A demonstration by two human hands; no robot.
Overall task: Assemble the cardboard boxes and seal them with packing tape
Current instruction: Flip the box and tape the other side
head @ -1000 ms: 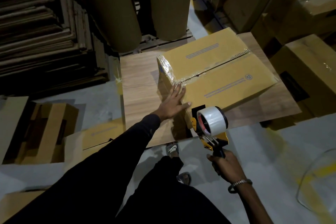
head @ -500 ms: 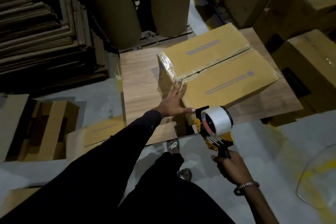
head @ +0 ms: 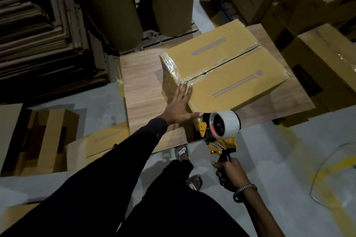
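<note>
Nearby, taped boxes (head: 327, 59) crowd right; left hand (head: 178, 106) presses flat on the cardboard box (head: 227, 75), right hand (head: 230, 174) grips the tape dispenser (head: 219, 131) at its near corner.

Matt cardboard box (head: 227, 75), glossy clear tape (head: 170, 65) on its edge, wood-grain board (head: 140, 90), seemingly plastic dispenser (head: 221, 131)

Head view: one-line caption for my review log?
Left hand flat on cardboard box; right hand grips tape dispenser at its corner.

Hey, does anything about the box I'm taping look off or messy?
Yes. The clear tape over the box top's left end looks wrinkled and bunched, not flat. The centre seam beyond it shows as a dark open gap.
</note>
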